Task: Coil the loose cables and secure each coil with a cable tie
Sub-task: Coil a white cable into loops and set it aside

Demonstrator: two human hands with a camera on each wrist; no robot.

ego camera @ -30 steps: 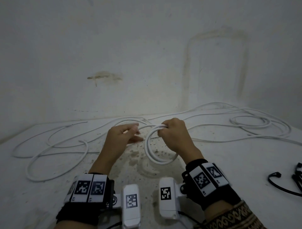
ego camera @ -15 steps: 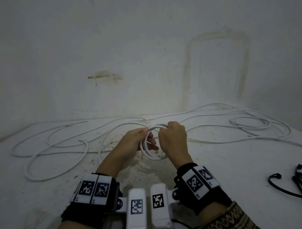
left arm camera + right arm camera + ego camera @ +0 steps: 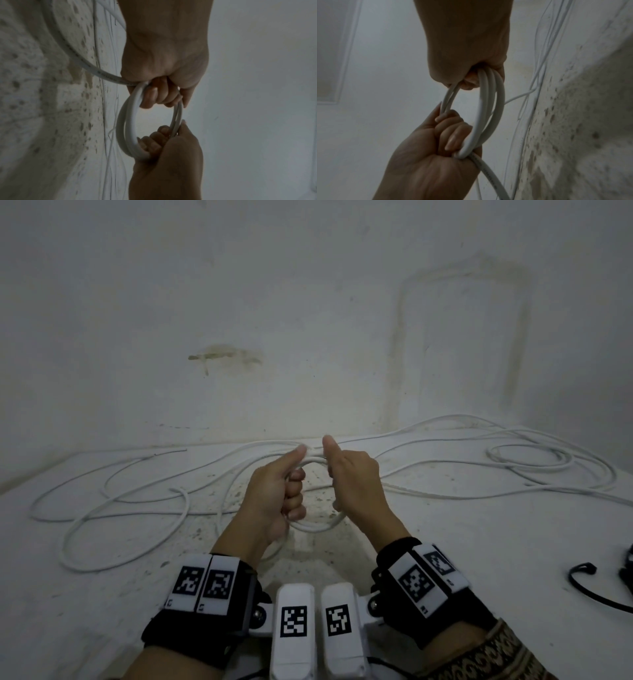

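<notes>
A small coil of white cable (image 3: 315,528), a few turns thick, hangs above the table between my two hands. My left hand (image 3: 291,491) grips its left side with curled fingers, thumb pointing up. My right hand (image 3: 346,477) grips the right side the same way. In the left wrist view the coil (image 3: 126,121) runs from my left hand (image 3: 159,94) down to my right hand (image 3: 154,142). In the right wrist view the coil (image 3: 488,115) spans from my right hand (image 3: 471,81) to my left hand (image 3: 452,135). The cable's free length (image 3: 489,177) leaves my left fist.
Loose white cable lies in wide loops on the stained white table (image 3: 479,542), some at the left (image 3: 137,501) and more at the far right (image 3: 531,460). A black looped strip (image 3: 582,583) lies at the right edge. A white wall stands close behind.
My left hand, open beside the coil a second ago, has closed round its left side. Both thumbs now point up and the coil is held between both fists.
</notes>
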